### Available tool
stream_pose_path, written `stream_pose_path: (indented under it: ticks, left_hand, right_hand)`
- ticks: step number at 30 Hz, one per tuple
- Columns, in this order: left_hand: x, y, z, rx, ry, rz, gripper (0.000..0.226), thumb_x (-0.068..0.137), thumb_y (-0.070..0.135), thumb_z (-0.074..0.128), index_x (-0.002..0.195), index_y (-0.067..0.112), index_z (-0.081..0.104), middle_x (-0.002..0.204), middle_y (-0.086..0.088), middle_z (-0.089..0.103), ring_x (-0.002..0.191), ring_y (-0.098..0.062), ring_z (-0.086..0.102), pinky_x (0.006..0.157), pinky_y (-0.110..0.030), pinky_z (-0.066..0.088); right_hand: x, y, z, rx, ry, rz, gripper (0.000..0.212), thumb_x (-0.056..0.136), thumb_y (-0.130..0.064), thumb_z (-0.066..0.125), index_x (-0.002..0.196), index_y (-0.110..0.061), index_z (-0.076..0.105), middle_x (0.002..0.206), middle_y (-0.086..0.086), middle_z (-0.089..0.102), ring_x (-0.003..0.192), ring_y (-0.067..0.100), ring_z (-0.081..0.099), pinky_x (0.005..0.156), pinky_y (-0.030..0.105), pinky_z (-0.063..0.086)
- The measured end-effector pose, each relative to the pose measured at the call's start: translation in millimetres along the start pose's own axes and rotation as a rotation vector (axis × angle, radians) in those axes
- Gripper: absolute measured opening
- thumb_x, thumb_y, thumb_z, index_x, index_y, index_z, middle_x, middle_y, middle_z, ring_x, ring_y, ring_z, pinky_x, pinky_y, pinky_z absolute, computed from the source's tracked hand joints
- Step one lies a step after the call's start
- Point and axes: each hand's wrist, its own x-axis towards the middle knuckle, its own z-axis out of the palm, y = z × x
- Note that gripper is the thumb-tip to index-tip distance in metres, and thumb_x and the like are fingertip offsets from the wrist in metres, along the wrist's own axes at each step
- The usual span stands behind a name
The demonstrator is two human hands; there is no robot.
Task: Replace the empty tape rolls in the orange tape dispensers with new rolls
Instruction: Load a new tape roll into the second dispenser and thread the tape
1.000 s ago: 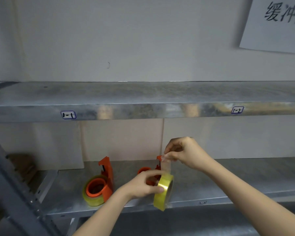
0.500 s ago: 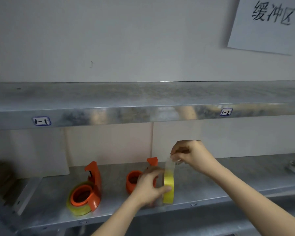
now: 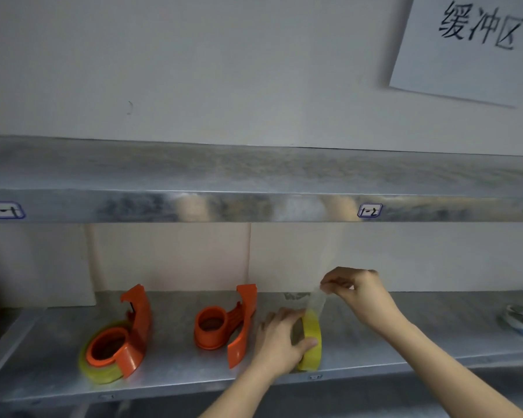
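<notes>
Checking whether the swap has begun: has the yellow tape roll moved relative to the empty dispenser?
Yes. The yellow tape roll now stands right of the empty dispenser, no longer in front.

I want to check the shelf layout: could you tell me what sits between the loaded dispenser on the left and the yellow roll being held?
In the head view, the empty orange dispenser lies between the loaded dispenser and the yellow roll, along with the left hand gripping that roll.

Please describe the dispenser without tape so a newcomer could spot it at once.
Look at the lower metal shelf, left of the left hand. The empty dispenser lies there; unlike the loaded dispenser further left, its round hub carries no yellow tape.
</notes>
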Motion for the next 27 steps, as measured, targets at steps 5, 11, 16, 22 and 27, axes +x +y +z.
stream_pose_path:
  ticks: [5,11,16,22,27]
  left_hand:
    - [7.3,-4.0,0.2,0.045,-0.039,-0.001,0.060,0.083,0.060,0.053,0.139,0.044,0.038,0.147,0.008,0.043,0.138,-0.020,0.034,0.114,-0.039,0.026]
    - [6.7,-4.5,1.2,0.043,-0.032,0.012,0.062,0.082,0.061,0.052,0.139,0.043,0.039,0.143,0.005,0.045,0.133,-0.021,0.039,0.110,-0.039,0.032]
    - [11.4,-5.1,1.4,0.035,-0.035,0.014,0.074,0.069,0.071,0.043,0.137,0.041,0.043,0.141,0.005,0.049,0.132,-0.019,0.042,0.110,-0.039,0.036]
    - [17.2,1.9,-5.7,0.060,-0.071,0.004,0.061,0.080,0.057,0.058,0.135,0.034,0.048,0.142,0.001,0.049,0.133,-0.020,0.043,0.109,-0.037,0.038]
    - [18.3,2.4,-6.8,0.075,-0.073,-0.011,0.065,0.076,0.062,0.056,0.133,0.032,0.049,0.140,0.002,0.050,0.132,-0.019,0.044,0.108,-0.037,0.039]
  right_hand:
    - [5.0,9.3,0.6,0.140,-0.008,0.005,0.019,0.075,0.001,0.067,0.071,-0.017,0.071,0.068,-0.006,0.072,0.068,0.005,0.068,0.066,0.011,0.049]
    - [8.0,24.7,-3.5,0.333,-0.009,0.091,0.020,0.076,0.009,0.065,0.071,-0.009,0.072,0.069,-0.003,0.074,0.068,0.007,0.069,0.065,0.009,0.049]
    - [7.8,27.1,-4.7,0.394,-0.026,0.107,0.018,0.073,0.004,0.072,0.069,-0.013,0.073,0.066,-0.008,0.074,0.066,0.003,0.068,0.064,0.008,0.048]
    - [8.0,22.9,-2.2,0.480,-0.044,0.108,0.016,0.074,0.004,0.072,0.068,-0.011,0.072,0.062,-0.002,0.070,0.063,0.013,0.064,0.064,0.015,0.051]
    - [6.6,22.1,0.0,0.514,-0.054,0.118,0.018,0.074,0.005,0.072,0.067,-0.012,0.071,0.058,-0.004,0.069,0.062,0.014,0.063,0.062,0.016,0.052]
